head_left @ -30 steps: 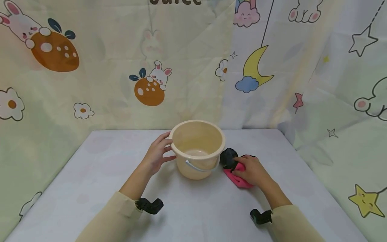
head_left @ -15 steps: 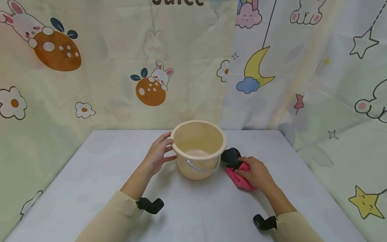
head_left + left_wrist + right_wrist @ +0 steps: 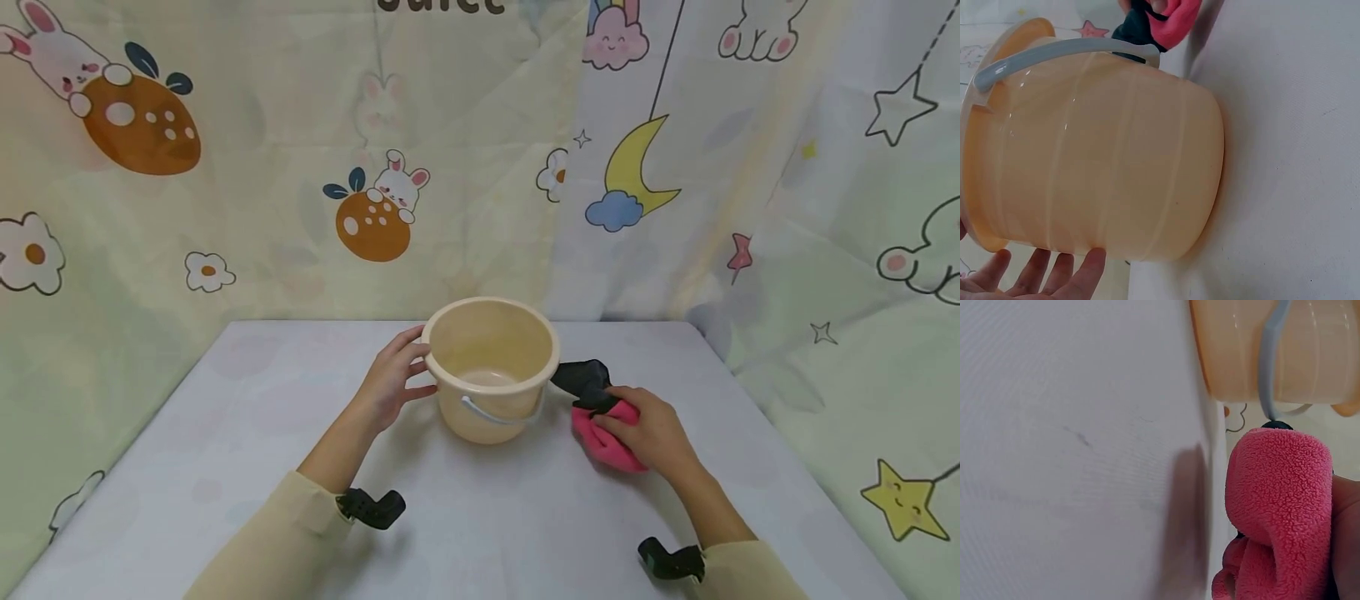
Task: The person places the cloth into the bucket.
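Observation:
A cream plastic bucket [image 3: 491, 408] stands upright with its pale handle [image 3: 1066, 53] hanging down along the side. My left hand [image 3: 386, 383] rests against the bucket's left side, fingers spread and fingertips at its wall and rim. On the bucket's right, my right hand [image 3: 648, 429] grips a folded pink towel cloth [image 3: 609, 442], whose fluffy surface fills much of the right wrist view. A floppy black piece [image 3: 583, 382] juts from the cloth toward the bucket. Whether it is joined to the cloth I cannot tell. My right fingers are partly hidden behind the cloth.
A white-covered table [image 3: 480, 533] spreads below both hands. Its back edge meets a printed curtain [image 3: 465, 208] close behind the bucket. A black wrist camera [image 3: 372, 508] sits on the left cuff, another wrist camera [image 3: 670, 560] on the right.
My right hand has drawn the pink cloth and black piece slightly rightward, away from the bucket. The black piece has changed shape. My left hand and the bucket have stayed put.

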`<state>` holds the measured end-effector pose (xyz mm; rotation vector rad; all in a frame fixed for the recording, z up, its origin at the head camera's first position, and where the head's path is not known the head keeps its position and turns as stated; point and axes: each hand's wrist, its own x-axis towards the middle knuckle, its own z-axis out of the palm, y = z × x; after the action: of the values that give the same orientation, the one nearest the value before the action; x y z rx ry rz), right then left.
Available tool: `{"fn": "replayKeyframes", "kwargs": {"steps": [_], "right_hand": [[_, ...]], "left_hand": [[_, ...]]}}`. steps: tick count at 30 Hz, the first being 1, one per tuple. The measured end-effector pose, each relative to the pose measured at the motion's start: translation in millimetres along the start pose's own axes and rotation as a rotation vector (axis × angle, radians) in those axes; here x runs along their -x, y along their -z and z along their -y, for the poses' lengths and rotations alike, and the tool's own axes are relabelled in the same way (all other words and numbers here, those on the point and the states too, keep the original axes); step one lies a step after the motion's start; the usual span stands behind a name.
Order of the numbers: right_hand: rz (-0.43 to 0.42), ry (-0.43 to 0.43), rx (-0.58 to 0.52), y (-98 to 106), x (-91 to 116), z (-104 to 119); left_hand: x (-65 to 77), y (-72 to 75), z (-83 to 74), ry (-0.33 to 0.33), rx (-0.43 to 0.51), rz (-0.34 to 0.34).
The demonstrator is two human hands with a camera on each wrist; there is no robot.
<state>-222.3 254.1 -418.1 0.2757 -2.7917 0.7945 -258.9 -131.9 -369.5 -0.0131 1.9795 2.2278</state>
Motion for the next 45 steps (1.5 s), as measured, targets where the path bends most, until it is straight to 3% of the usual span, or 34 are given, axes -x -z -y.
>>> {"fn": "replayKeyframes", "kwargs": {"steps": [12, 22, 39, 45], "right_hand": [[-0.096, -0.038, -0.025, 13.7, 1.6, 3.2], [-0.165, -0.029, -0.054, 36.1, -4.3, 17.5], [-0.175, -0.035, -0.131, 63.4, -7.9, 40.4], [-0.186, 0.003, -0.162, 73.3, -10.7, 53.3]], "left_hand": [[0.9, -0.3, 7.1, 0.009, 0.004, 0.003], [-0.1, 0.7, 1.8, -0.007, -0.001, 0.008], [0.1, -0.8, 0.3, -0.001, 0.018, -0.008], [0.5, -0.8, -0.2, -0.006, 0.026, -0.005]]}}
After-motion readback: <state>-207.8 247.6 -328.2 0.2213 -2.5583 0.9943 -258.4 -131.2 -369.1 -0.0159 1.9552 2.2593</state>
